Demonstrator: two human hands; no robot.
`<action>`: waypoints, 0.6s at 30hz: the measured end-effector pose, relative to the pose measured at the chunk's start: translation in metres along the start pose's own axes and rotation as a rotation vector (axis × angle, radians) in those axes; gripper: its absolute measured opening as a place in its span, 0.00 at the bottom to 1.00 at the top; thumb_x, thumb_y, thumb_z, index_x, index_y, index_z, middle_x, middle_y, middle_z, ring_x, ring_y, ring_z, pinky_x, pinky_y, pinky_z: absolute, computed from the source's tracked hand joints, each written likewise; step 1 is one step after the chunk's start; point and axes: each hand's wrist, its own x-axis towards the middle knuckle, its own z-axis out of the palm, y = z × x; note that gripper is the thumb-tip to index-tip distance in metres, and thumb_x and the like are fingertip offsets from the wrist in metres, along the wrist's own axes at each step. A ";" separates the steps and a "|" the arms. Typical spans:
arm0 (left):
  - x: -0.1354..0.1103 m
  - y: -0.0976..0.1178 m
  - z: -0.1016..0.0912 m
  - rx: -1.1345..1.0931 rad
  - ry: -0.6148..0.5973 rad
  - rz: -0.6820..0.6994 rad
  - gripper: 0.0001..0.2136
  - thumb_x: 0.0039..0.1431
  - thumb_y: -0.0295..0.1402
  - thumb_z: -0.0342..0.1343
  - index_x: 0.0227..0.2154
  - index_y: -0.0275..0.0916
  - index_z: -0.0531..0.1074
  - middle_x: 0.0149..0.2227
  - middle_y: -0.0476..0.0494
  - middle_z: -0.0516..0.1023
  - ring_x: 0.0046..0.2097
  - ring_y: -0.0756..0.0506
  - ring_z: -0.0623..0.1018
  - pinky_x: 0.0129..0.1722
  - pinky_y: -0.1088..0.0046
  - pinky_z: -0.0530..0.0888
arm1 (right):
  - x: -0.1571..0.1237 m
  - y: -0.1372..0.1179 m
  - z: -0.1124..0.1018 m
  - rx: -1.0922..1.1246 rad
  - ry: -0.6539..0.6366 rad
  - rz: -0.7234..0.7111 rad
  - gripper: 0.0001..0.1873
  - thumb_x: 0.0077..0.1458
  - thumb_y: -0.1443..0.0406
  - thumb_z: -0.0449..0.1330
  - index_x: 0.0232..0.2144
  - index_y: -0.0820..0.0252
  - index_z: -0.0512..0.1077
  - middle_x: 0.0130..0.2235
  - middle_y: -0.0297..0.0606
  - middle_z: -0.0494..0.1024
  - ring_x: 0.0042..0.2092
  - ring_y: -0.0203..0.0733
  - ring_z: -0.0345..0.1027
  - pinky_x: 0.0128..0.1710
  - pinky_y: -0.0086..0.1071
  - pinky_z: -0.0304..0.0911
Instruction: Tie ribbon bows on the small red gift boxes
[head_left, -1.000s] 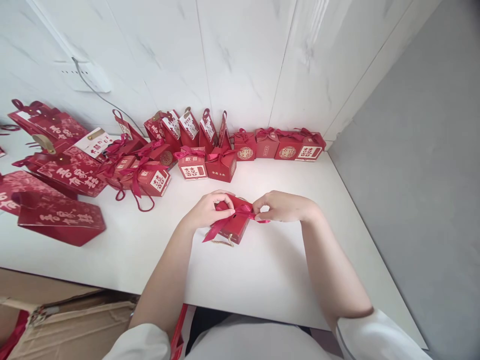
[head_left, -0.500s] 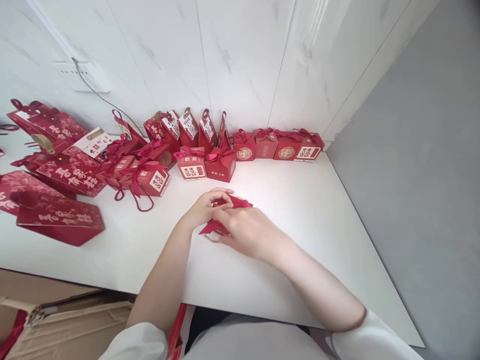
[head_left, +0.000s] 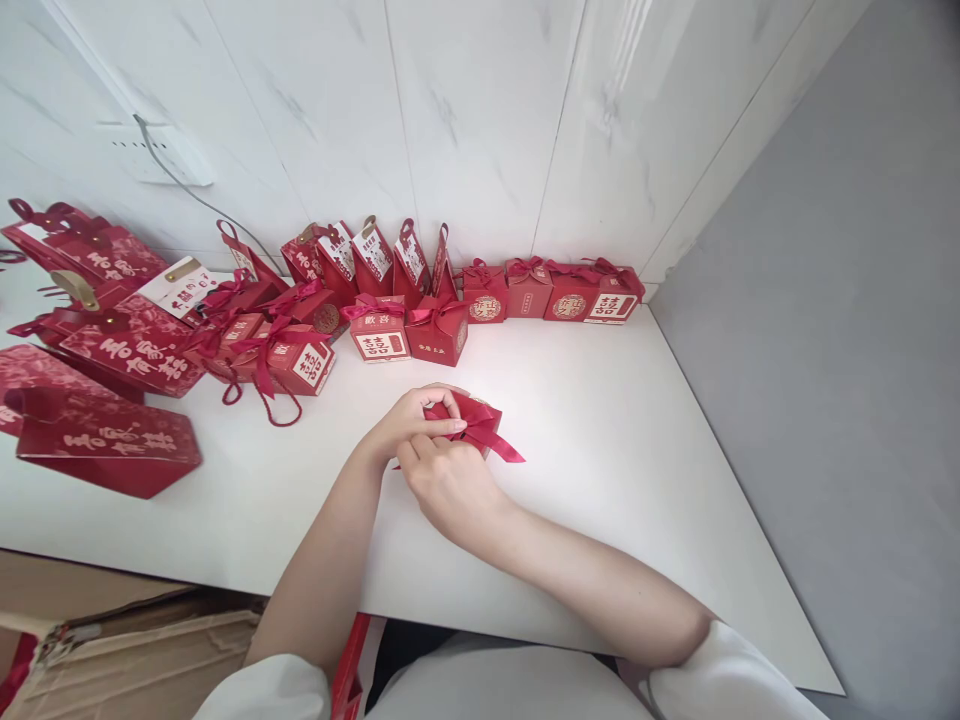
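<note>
A small red gift box [head_left: 480, 418] with a red satin ribbon [head_left: 491, 440] sits on the white table [head_left: 600, 440] in front of me. My left hand [head_left: 416, 418] pinches a loop of the ribbon at the box's top. In front of the box, my right hand [head_left: 450, 485] is closed on the ribbon or the box's near side and hides most of the box. One ribbon tail trails out to the right on the table.
A row of finished red boxes with bows [head_left: 555, 290] lines the tiled wall. Larger red gift bags [head_left: 105, 440] lie at the left. A wall socket with a cable [head_left: 161, 155] is upper left. A cardboard carton [head_left: 135, 650] stands below the table's near edge.
My right hand crossed from the box's right side to its near side, over the left end of the ribbon. A loop has formed on top and the tail now points right.
</note>
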 end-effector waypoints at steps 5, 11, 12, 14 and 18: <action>0.001 0.001 0.001 0.038 0.012 0.032 0.12 0.50 0.42 0.62 0.25 0.39 0.70 0.41 0.42 0.76 0.49 0.39 0.74 0.51 0.61 0.70 | 0.003 -0.002 0.003 0.091 -0.042 -0.014 0.13 0.52 0.78 0.48 0.36 0.66 0.70 0.33 0.47 0.75 0.31 0.46 0.70 0.23 0.35 0.57; 0.000 0.001 -0.002 0.035 0.023 0.019 0.11 0.48 0.41 0.63 0.27 0.38 0.71 0.50 0.40 0.75 0.53 0.36 0.73 0.54 0.58 0.68 | -0.003 0.032 -0.025 0.460 -0.075 0.006 0.03 0.59 0.67 0.58 0.34 0.60 0.72 0.36 0.38 0.78 0.37 0.42 0.71 0.28 0.30 0.55; -0.002 0.002 -0.004 -0.007 0.013 0.029 0.12 0.48 0.41 0.63 0.30 0.39 0.72 0.53 0.40 0.73 0.53 0.36 0.73 0.53 0.59 0.68 | -0.005 0.042 -0.033 0.586 -0.088 0.011 0.04 0.58 0.63 0.61 0.35 0.58 0.72 0.34 0.35 0.78 0.37 0.39 0.71 0.30 0.29 0.56; -0.006 0.005 -0.009 -0.106 0.012 0.057 0.13 0.52 0.41 0.61 0.36 0.41 0.71 0.56 0.41 0.71 0.54 0.38 0.73 0.53 0.60 0.69 | -0.011 0.062 -0.048 0.728 -0.010 0.091 0.07 0.61 0.60 0.56 0.38 0.55 0.72 0.34 0.32 0.77 0.36 0.37 0.69 0.34 0.29 0.58; -0.016 0.011 -0.020 -0.096 0.108 0.034 0.10 0.59 0.43 0.55 0.36 0.42 0.70 0.58 0.43 0.69 0.59 0.40 0.69 0.57 0.59 0.66 | -0.015 0.101 -0.053 0.808 0.137 0.270 0.15 0.66 0.59 0.47 0.37 0.56 0.71 0.40 0.35 0.75 0.39 0.37 0.67 0.41 0.31 0.60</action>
